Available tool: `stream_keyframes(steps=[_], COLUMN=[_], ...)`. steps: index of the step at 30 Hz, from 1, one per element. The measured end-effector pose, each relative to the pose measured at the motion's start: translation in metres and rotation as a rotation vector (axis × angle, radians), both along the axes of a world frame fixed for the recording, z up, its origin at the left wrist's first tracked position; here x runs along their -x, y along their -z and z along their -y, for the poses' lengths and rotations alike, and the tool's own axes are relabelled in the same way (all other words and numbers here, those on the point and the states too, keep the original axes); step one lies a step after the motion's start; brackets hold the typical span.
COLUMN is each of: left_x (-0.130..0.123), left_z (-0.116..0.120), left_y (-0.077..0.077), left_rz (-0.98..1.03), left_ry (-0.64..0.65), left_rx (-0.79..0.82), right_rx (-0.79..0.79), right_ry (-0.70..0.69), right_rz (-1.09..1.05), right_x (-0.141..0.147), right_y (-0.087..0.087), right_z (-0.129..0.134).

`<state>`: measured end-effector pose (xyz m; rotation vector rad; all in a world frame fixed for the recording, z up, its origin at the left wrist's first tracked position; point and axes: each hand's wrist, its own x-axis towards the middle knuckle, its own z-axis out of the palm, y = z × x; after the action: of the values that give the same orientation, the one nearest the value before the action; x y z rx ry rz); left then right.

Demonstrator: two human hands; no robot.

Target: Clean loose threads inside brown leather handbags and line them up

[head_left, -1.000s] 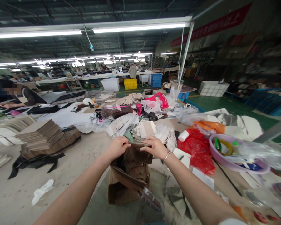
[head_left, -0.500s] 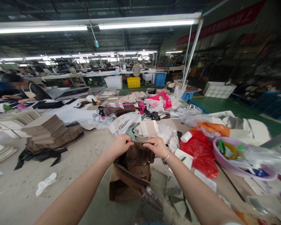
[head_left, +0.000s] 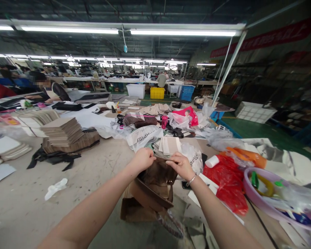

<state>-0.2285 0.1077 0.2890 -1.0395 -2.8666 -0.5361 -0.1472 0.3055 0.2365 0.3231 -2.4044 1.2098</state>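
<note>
Since the earlier frame, the view has swung left, so the hands, the brown bag point(head_left: 150, 196) and everything on the table point(head_left: 103, 166) sit further right. Both hands stay on the bag's far rim: the left hand point(head_left: 144, 159) pinches it between thumb and curled fingers, and the right hand point(head_left: 181, 166) grasps it just beside, fingers over and thumb near the edge.

Its mouth gapes toward the wearer, at the middle of the table's near side; what supports its base, I cannot tell. It looks fairly light, soft in the body and stiffer along the rim, with a smooth face that may slip a little. That rim seems the surest hold; the clear-wrapped strip point(head_left: 174, 226) dangling below could snag.

Beyond the rim, the card stack point(head_left: 168, 146) and lettered plastic bag point(head_left: 145, 136) crowd close. Rightward, the red plastic bag point(head_left: 228, 186) hems things in. More bare tabletop shows leftward, around the white tissue point(head_left: 56, 188).
</note>
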Motion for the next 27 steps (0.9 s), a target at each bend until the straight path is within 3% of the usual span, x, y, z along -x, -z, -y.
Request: stream_keyframes(steps=[6, 10, 17, 21, 27], left_x=[0.004, 0.005, 0.005, 0.005, 0.006], left_z=[-0.007, -0.01, -0.011, -0.012, -0.012], left_y=[-0.001, -0.004, -0.006, -0.004, -0.001], left_rz=[0.019, 0.034, 0.044, 0.058, 0.04], left_ry=[-0.052, -0.074, -0.062, -0.081, -0.074], left_rx=[0.016, 0.035, 0.042, 0.037, 0.026], right_rx=[0.206, 0.255, 0.162, 0.092, -0.082], right_ry=[-0.029, -0.044, -0.116, -0.097, -0.019], right_rz=[0.119, 0.16, 0.147, 0.155, 0.106], right_x=[0.009, 0.015, 0.01, 0.011, 0.022], right_y=[0.001, 0.004, 0.008, -0.003, -0.016], right_z=[-0.004, -0.004, -0.014, -0.015, 0.005])
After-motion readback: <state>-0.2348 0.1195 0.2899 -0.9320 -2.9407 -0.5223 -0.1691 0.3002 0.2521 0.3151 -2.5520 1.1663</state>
